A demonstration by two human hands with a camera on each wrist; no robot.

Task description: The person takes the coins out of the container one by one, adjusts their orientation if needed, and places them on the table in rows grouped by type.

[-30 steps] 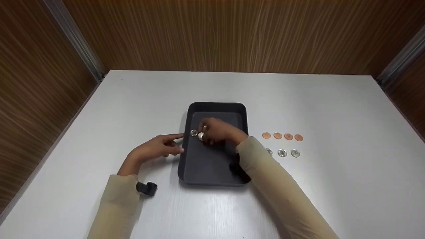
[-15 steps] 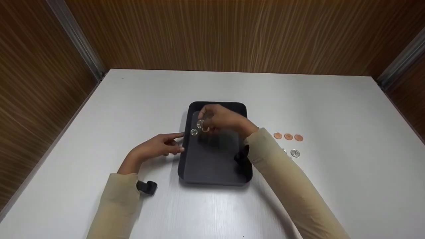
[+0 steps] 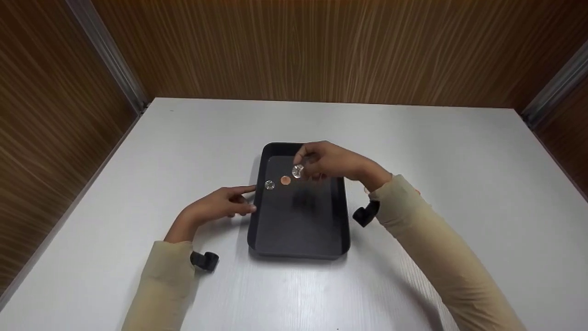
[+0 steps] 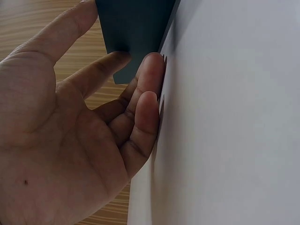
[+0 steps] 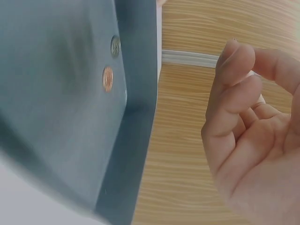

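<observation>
Since the frame half a second earlier, the right hand (image 3: 333,161) has shifted rightward and slightly up over the far end of the shallow rectangular black plastic tray (image 3: 342,216), and a round copper-coloured coin (image 3: 285,180) now lies flat on the tray floor where none lay before. Held above the tray, the right hand pinches a round silver-coloured coin (image 3: 297,171) between thumb and fingertips, just right of and above the copper coin; the right wrist view shows the fingers (image 5: 234,93) curled toward the palm, but the pinched coin itself is hidden there. A second round silver coin (image 3: 269,185) lies flat on the tray floor close to the left wall, just left of the copper coin; both lying coins appear side by side in the right wrist view as well (image 5: 108,78) (image 5: 115,46). The left hand (image 3: 216,207) rests on the white table (image 3: 138,161) beside the tray's left wall, unchanged in place, with fingers extended and relaxed, its fingertips (image 4: 149,75) against the outer wall and holding nothing. Beige sleeves cover both forearms, each bearing a black wrist mount (image 3: 204,260). Wood-grain panels (image 3: 321,46) enclose the table on three sides.
</observation>
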